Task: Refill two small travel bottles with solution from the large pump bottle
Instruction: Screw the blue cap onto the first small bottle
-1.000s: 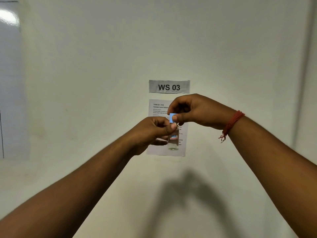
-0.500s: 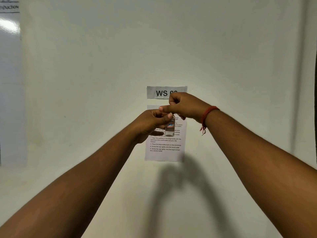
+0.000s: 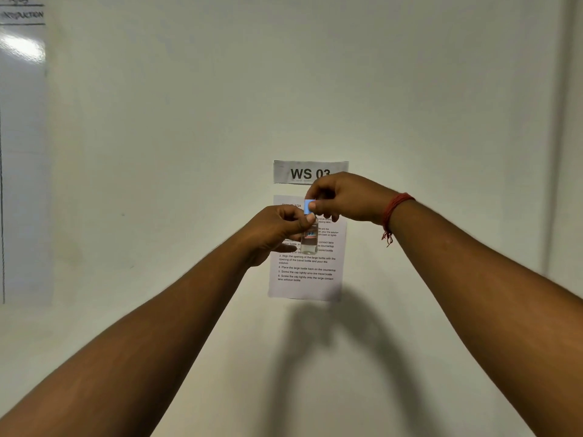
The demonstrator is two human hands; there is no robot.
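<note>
Small clear plastic travel bottle (image 3: 309, 241) held upright mid-air, gripped by left hand (image 3: 277, 230). Right hand (image 3: 342, 200) pinches light-blue screw cap (image 3: 308, 205) on neck. Liquid visible inside; capping or uncapping, cannot tell. Second bottle, pump bottle unseen.

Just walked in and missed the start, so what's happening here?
A person holds a small clear bottle up in front of a wall. The left hand grips the bottle's body, while the right hand pinches its blue cap at the top. Whether the cap is going on or coming off cannot be told. Behind hang a "WS 03" sign and an instruction sheet.
</note>
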